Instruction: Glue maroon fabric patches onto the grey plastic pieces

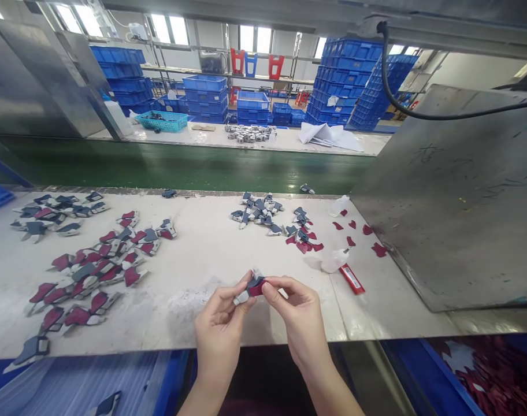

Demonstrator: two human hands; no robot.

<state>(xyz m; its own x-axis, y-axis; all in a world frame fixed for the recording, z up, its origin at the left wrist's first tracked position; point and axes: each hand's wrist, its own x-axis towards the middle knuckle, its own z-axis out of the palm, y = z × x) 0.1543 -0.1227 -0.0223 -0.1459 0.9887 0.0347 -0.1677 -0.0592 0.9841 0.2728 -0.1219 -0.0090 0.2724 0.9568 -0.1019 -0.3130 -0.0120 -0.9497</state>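
Observation:
Between both hands, above the near edge of the white worktable [194, 242], is a small moulded part [255, 287] in grey, dark blue and dark red. My left hand [222, 315] pinches its grey end on the left. The fingertips of my right hand [293, 303] press on its dark red face from the right. Beyond them lies a pile of blue-and-grey parts [259, 211]. Loose dark red pieces [304, 247] are scattered to the right of that pile. Many finished-looking parts with red faces [103, 268] cover the left of the table.
A small translucent bottle [334, 261] and a red packet [352, 279] lie right of my hands. A metal panel [454, 202] bounds the right side. Behind runs a green conveyor belt [194, 167]. Below the edge sit blue bins, one holding red pieces [497, 375].

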